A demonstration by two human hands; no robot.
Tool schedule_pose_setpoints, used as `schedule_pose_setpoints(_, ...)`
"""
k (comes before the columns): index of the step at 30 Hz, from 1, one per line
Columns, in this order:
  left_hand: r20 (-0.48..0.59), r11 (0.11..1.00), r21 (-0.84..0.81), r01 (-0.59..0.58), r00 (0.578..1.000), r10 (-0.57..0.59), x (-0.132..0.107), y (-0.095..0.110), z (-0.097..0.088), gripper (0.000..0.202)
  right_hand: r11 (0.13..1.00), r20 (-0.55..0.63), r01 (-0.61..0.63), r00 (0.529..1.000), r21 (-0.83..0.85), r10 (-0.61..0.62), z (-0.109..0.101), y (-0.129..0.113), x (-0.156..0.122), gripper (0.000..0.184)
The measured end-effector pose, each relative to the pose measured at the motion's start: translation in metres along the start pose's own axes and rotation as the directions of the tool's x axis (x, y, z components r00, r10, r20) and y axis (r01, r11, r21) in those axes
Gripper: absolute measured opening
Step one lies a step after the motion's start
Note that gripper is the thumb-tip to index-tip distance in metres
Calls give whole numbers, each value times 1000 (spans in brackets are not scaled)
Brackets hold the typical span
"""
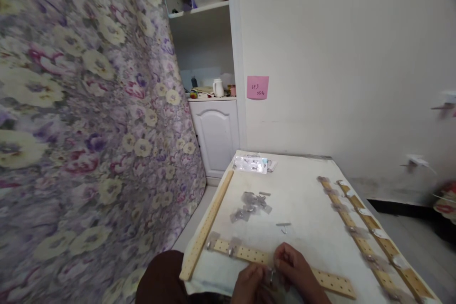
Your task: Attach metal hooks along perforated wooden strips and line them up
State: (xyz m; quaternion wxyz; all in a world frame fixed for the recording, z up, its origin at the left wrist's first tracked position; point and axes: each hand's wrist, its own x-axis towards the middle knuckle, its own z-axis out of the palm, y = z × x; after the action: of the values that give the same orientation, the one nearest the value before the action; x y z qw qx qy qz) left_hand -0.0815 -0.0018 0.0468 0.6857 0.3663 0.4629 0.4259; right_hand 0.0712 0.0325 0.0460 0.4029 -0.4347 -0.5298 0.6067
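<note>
In the head view, my left hand [249,283] and my right hand [298,268] are close together at the table's near edge. Between their pinched fingers is a small metal hook on a clear plastic backing [271,275], partly hidden. Beneath them lies a pale wooden strip with rows of holes [335,282]. Two clear-backed hooks [232,247] sit at its left end. Farther back, a heap of clear-backed hooks [252,203] is spread on the table, and a single metal hook with a straight bar [283,226] lies apart from it.
Another holed wooden strip [208,223] runs along the left table edge. Two strips with several hooks, an inner one [345,216] and an outer one [386,245], line the right side. A clear package [250,164] rests at the far end. A floral curtain [99,128] hangs left.
</note>
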Motion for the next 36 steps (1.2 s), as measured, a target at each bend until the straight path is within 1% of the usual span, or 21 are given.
schedule_pose_setpoints(3, 22, 996, -89, 22, 1000, -20, -1, -4, -3, 52, 1000, -47, 4, 999, -22, -5, 3, 8, 4, 24)
schedule_pose_setpoints(5, -1, 995, -94, 29, 1000, -29, -1, -4, -4, 52, 998, -72, 6, 997, -58, -11, 6, 11, 6, 20)
schedule_pose_setpoints(7, -29, 994, -99, 38, 999, -41, 0, -4, -7, 50, 995, -73, 9, 997, -101, -16, 10, 11, 7, 18)
schedule_pose_setpoints(10, -85, 993, -101, 52, 995, -61, 2, -8, -12, 45, 978, -89, 17, 995, -207, -37, 16, 7, 8, 13)
schedule_pose_setpoints(12, -108, 992, -113, 48, 992, -60, 4, -13, -16, 44, 939, -115, 55, 988, -340, -99, 19, 2, 10, 8)
schedule_pose_setpoints(14, -128, 990, -141, 30, 991, -48, 6, -18, -20, 42, 869, -108, 90, 981, -486, -162, 22, -2, 13, 6)
schedule_pose_setpoints(16, -161, 985, -170, 26, 985, -54, 8, -21, -23, 41, 804, -92, 82, 982, -589, -167, 23, -6, 17, 8)
schedule_pose_setpoints(18, -209, 984, -178, 19, 976, -56, 10, -22, -24, 39, 765, -105, 43, 984, -643, -143, 25, -9, 21, 10)
schedule_pose_setpoints(22, -309, 987, -161, 8, 949, -58, 13, -19, -23, 30, 709, -131, 8, 981, -705, -141, 28, -9, 29, 11)
schedule_pose_setpoints(25, -351, 986, -159, 47, 931, -101, 15, -15, -20, 26, 683, -140, -7, 980, -730, -140, 29, -9, 33, 10)
schedule_pose_setpoints(28, -367, 986, -158, 58, 924, -113, 15, -13, -19, 25, 669, -146, -29, 982, -743, -120, 29, -9, 36, 9)
schedule_pose_setpoints(36, -368, 989, -136, 60, 924, -107, 15, -14, -18, 26, 639, -157, -35, 978, -768, -135, 30, -6, 37, 10)
